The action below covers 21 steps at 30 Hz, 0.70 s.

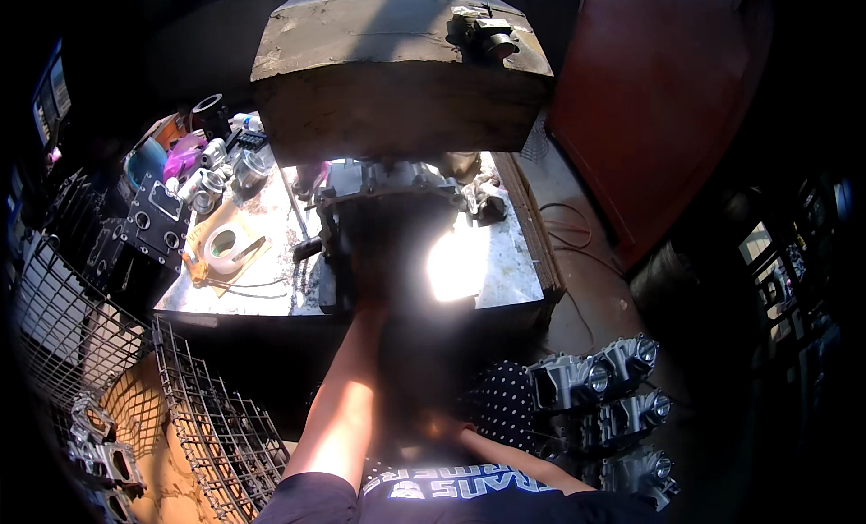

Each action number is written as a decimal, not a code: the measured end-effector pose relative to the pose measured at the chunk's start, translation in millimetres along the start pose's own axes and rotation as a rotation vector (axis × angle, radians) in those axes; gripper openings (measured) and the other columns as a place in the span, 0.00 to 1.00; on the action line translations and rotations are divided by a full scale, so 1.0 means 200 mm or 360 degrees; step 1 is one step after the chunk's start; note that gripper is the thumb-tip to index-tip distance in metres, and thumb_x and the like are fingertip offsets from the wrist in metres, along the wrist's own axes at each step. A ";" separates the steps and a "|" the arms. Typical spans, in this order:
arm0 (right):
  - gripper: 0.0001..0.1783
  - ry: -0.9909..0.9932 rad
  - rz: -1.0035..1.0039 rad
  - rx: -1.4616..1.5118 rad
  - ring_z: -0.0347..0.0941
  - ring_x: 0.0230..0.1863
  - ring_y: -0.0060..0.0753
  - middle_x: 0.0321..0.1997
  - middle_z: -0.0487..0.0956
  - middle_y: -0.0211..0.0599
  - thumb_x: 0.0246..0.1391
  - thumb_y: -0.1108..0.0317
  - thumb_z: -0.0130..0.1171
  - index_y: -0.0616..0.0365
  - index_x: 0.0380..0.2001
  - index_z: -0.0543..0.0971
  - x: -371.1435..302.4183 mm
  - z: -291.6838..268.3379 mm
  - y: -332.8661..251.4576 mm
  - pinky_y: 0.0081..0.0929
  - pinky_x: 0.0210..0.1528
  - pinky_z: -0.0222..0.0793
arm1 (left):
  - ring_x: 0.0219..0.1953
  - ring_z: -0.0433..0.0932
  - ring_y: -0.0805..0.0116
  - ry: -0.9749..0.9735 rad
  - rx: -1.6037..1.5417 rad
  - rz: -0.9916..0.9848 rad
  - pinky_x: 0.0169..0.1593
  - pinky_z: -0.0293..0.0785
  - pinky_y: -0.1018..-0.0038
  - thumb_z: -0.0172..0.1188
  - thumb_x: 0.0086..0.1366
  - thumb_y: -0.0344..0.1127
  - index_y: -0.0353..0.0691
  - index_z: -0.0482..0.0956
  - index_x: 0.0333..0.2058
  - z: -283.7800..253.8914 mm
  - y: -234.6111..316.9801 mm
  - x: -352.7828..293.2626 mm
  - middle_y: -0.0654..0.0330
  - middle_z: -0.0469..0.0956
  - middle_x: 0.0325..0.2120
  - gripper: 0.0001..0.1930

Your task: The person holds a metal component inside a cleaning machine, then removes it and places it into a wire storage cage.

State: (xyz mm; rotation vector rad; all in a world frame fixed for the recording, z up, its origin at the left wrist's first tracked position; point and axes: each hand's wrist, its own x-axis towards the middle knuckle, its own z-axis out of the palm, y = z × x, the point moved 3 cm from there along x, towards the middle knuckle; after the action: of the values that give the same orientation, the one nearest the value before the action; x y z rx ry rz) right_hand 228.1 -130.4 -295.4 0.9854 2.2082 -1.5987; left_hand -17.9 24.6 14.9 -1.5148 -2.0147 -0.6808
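A metal casting (388,179) with a flanged rim stands on the white-topped workbench (505,285), its near side in deep shadow. My left arm stretches forward to it, and my left hand (368,298) is at its lower front. Shadow and glare hide those fingers, so I cannot make out whether they grip it. My right hand (442,427) is low, close to my body beside a dark cloth with white dots (505,407). It is dim and smeared, its fingers not readable. Left of the casting lies a dark-handled tool (307,248).
A roll of tape (225,246), a black plate with holes (155,222) and a purple bag (185,156) lie on the left. A large box-like block (397,109) rises behind. Wire baskets (212,416) stand lower left; several silver castings (591,380) sit lower right.
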 end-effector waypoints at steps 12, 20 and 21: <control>0.29 -0.0349 -0.0134 0.0025 0.69 0.52 0.39 0.50 0.72 0.46 0.50 0.56 0.57 0.60 0.53 0.68 -0.04 -0.02 -0.09 0.31 0.57 0.64 | 0.65 0.49 0.54 -0.0263 0.0258 0.0033 0.67 0.40 0.59 0.41 0.63 0.33 0.43 0.58 0.60 0.19 -0.07 -0.08 0.50 0.54 0.62 0.25; 0.30 -0.0200 -0.0051 0.0032 0.70 0.52 0.43 0.51 0.73 0.50 0.52 0.53 0.55 0.61 0.53 0.68 -0.07 -0.05 -0.10 0.32 0.55 0.65 | 0.65 0.50 0.55 -0.0070 0.0044 0.0081 0.67 0.40 0.58 0.41 0.63 0.33 0.42 0.58 0.60 0.05 -0.03 -0.04 0.50 0.54 0.61 0.25; 0.30 -0.0176 -0.0050 0.0035 0.70 0.52 0.43 0.51 0.73 0.50 0.52 0.53 0.54 0.62 0.53 0.69 -0.07 -0.05 -0.10 0.32 0.55 0.66 | 0.65 0.50 0.55 -0.0072 0.0070 0.0077 0.67 0.40 0.58 0.41 0.63 0.34 0.42 0.59 0.60 0.03 -0.01 -0.03 0.50 0.55 0.61 0.25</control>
State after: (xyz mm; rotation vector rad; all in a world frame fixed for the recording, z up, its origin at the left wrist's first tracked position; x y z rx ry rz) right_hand 227.5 -129.9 -268.4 0.8506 2.1468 -1.6529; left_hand -19.3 24.1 5.4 -1.5612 -2.0063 -0.5844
